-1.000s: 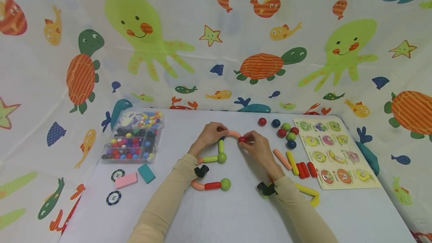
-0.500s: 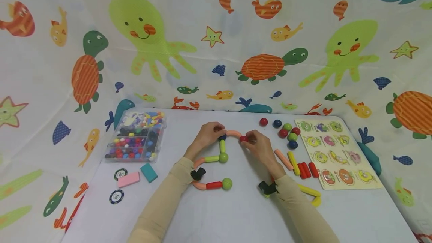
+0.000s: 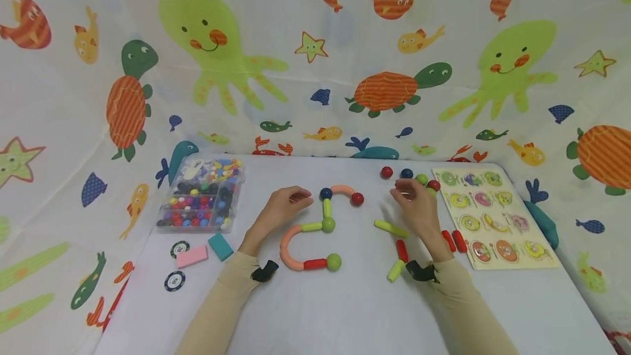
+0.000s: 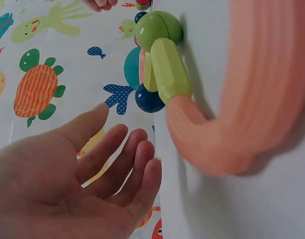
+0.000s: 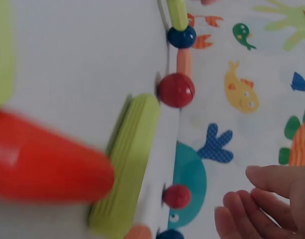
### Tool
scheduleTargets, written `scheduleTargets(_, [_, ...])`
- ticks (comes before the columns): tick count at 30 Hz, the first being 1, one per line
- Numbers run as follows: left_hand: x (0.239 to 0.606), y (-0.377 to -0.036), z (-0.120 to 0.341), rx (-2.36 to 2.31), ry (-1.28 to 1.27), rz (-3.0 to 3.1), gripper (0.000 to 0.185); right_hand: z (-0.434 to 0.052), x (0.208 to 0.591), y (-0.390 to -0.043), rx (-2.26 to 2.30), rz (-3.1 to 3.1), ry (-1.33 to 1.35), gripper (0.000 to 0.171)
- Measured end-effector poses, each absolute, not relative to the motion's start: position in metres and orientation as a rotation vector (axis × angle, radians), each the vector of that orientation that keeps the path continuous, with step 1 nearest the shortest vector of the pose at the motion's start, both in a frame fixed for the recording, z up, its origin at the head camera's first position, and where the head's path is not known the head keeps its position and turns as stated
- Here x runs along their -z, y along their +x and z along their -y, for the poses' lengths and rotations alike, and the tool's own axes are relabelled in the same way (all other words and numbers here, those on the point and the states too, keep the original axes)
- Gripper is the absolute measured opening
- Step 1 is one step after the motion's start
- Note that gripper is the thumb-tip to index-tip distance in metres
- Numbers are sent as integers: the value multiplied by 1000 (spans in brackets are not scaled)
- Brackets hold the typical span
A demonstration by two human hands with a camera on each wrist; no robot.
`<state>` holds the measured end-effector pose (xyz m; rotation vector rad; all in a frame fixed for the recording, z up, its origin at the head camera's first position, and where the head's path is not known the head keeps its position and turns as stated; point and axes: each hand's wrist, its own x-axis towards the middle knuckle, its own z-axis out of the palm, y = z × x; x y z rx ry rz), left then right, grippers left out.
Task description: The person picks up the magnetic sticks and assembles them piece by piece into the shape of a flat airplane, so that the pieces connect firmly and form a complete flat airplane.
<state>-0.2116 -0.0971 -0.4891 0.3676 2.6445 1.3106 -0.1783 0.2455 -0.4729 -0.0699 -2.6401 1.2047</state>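
My left hand (image 3: 282,211) hovers left of a chain of toy sticks and balls, holding nothing, its fingers loosely bent. In the left wrist view, the chain's large salmon curved stick (image 4: 264,109) is close by. The chain runs from a red ball (image 3: 357,199) through a small salmon arc (image 3: 342,189), a blue ball (image 3: 326,194), green sticks and a green ball (image 3: 328,224) to a red stick (image 3: 315,263) and another green ball (image 3: 334,261). My right hand (image 3: 416,207), with relaxed fingers, is above the right side, overlapping the loose balls in the head view.
Loose green (image 3: 391,228) and red (image 3: 401,251) sticks lie right of the chain. A puzzle board (image 3: 493,218) is at the right. At the left are a bead box (image 3: 201,196), pink (image 3: 191,256) and teal (image 3: 220,247) blocks, and two chips (image 3: 175,281).
Both hands have let go of the chain and drawn apart, the left to the left, the right to the right. The red ball stays at the end of the small arc.
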Motion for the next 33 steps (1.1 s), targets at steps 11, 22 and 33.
scheduleTargets(11, [499, -200, 107, -1308, 527, -2503, 34, -269, 482, -144, -1207, 2716, 48, 32])
scheduleTargets(22, [512, -196, 100, -1309, 564, -2459, 30, -261, 501, -131, -1176, 2951, 173, 31])
scheduleTargets(33, [512, -195, 101, -1294, 604, -2460, 28, -259, 507, -136, -1044, 2977, 181, 32])
